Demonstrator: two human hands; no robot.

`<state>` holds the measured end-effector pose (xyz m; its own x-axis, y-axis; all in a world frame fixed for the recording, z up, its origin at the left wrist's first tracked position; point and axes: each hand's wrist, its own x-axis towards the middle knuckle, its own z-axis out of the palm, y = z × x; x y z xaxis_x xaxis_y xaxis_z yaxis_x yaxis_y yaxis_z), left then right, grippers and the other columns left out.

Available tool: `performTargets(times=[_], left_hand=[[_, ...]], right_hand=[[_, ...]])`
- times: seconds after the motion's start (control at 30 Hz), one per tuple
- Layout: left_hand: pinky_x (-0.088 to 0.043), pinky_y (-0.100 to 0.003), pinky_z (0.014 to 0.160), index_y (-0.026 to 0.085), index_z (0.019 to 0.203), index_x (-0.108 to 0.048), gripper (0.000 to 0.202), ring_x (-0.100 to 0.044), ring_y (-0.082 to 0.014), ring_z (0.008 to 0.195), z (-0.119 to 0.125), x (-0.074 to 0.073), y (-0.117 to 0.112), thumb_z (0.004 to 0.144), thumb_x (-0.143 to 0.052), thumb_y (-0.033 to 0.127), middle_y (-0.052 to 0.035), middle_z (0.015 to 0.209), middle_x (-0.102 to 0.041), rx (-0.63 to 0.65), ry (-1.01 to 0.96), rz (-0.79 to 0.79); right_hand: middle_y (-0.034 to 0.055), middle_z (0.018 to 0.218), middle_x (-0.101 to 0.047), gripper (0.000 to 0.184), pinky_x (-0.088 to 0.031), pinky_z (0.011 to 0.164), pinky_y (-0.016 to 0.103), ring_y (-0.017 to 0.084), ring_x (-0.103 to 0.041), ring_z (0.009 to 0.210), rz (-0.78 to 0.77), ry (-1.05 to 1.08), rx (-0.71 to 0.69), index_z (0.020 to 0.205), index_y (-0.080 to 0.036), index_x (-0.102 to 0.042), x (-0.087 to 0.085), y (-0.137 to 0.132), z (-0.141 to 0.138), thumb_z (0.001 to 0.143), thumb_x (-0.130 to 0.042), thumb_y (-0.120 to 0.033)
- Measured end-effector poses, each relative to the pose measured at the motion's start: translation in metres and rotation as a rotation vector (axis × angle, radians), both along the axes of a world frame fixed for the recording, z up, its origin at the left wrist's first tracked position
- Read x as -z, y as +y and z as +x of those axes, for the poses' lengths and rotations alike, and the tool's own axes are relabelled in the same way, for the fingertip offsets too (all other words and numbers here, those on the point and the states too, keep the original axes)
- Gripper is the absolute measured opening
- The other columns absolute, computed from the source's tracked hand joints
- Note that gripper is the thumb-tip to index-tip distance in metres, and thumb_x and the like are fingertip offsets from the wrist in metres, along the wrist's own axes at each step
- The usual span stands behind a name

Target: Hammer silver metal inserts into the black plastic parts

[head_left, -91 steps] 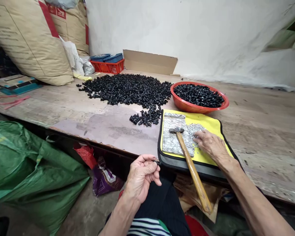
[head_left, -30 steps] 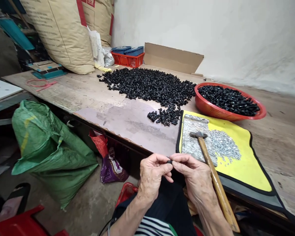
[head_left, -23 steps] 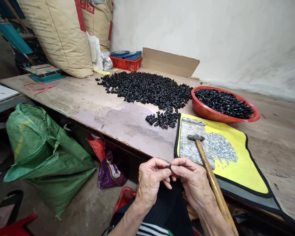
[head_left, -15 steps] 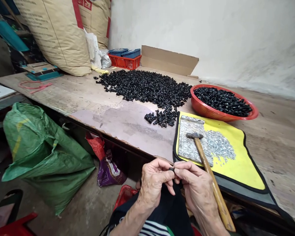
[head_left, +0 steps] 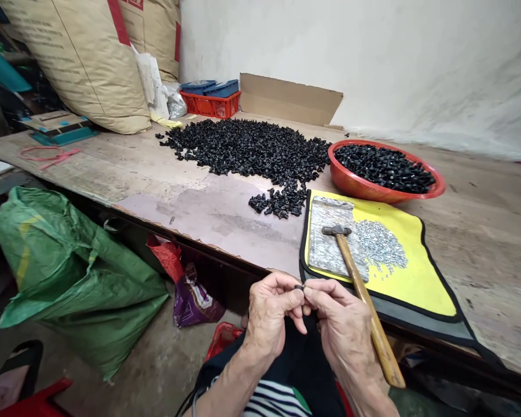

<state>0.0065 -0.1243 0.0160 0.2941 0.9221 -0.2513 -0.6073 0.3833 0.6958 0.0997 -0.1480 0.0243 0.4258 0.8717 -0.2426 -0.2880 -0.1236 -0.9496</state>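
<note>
My left hand (head_left: 271, 315) and my right hand (head_left: 341, 324) meet over my lap, just below the table edge. Both pinch one small black part (head_left: 299, 287) between their fingertips. Past the hands a wooden-handled hammer (head_left: 356, 284) lies with its head on a grey stone slab (head_left: 332, 240). The slab rests on a yellow mat (head_left: 412, 272) beside a little heap of small silvery bits (head_left: 380, 246). Loose black parts (head_left: 252, 150) cover the middle of the table, and a red bowl (head_left: 358, 186) holds more of them.
The wooden table (head_left: 165, 185) carries tan sacks (head_left: 78, 58), a red crate (head_left: 211, 106) with blue boxes and a cardboard sheet (head_left: 289, 98) at its back. Below the table edge sit a green sack (head_left: 69, 278) and a red-purple bag (head_left: 189, 289).
Three seconds ago my right hand lay on the silvery bits and my left was alone by the table edge. Both have since met over my lap, pinching the black part. The view keeps shifting slightly.
</note>
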Motion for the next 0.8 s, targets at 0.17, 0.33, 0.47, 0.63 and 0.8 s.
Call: performTargets(times=[0.17,0.33,0.47,0.63,0.8], left_hand=[[-0.044,-0.019,0.030,0.010,0.067,-0.061,0.012,-0.051,-0.0098,0.040,-0.001,-0.002,0.007,0.061,-0.070,0.015,-0.0007,0.049,-0.058,0.027,0.027,-0.061],[-0.044,-0.019,0.029,0.010,0.067,-0.059,0.017,-0.047,-0.0072,0.038,0.000,-0.005,0.017,0.059,-0.072,0.017,-0.0001,0.051,-0.058,0.012,0.075,-0.071],[-0.044,-0.019,0.029,0.010,0.069,-0.057,0.022,-0.047,-0.0071,0.037,0.005,-0.007,0.032,0.056,-0.073,0.018,0.0005,0.051,-0.058,0.024,0.109,-0.048],[-0.043,-0.019,0.028,0.012,0.071,-0.054,0.023,-0.047,-0.0073,0.034,0.021,-0.008,0.062,0.055,-0.069,0.017,0.0027,0.049,-0.056,0.085,0.202,0.014],[-0.040,-0.018,0.026,0.014,0.066,-0.050,0.015,-0.045,-0.0074,0.030,0.038,-0.003,0.087,0.057,-0.063,0.014,0.0038,0.042,-0.052,0.134,0.334,0.057]], right_hand=[[0.0016,0.062,-0.064,0.028,-0.045,0.050,0.025,0.013,-0.056,0.053,-0.096,-0.192,-0.077,0.080,-0.015,-0.068,-0.006,-0.002,0.015,0.063,-0.072,-0.037],[0.0060,0.073,-0.066,0.039,-0.046,0.058,0.030,0.018,-0.059,0.060,-0.162,-0.848,0.027,0.088,-0.018,-0.067,-0.023,-0.005,0.059,0.072,-0.057,-0.052],[0.0109,0.085,-0.067,0.035,-0.043,0.060,0.034,0.025,-0.062,0.072,-0.214,-1.494,-0.015,0.085,-0.019,-0.064,-0.017,0.001,0.094,0.074,-0.052,-0.050],[0.0023,0.053,-0.060,0.018,-0.039,0.047,0.029,0.020,-0.056,0.050,-0.293,-1.330,-0.109,0.075,-0.022,-0.059,-0.008,0.019,0.112,0.064,-0.063,-0.036],[-0.0023,0.044,-0.050,0.015,-0.037,0.039,0.026,0.013,-0.046,0.039,-0.449,-0.474,-0.229,0.060,-0.020,-0.050,-0.027,0.022,0.105,0.057,-0.063,-0.026]])
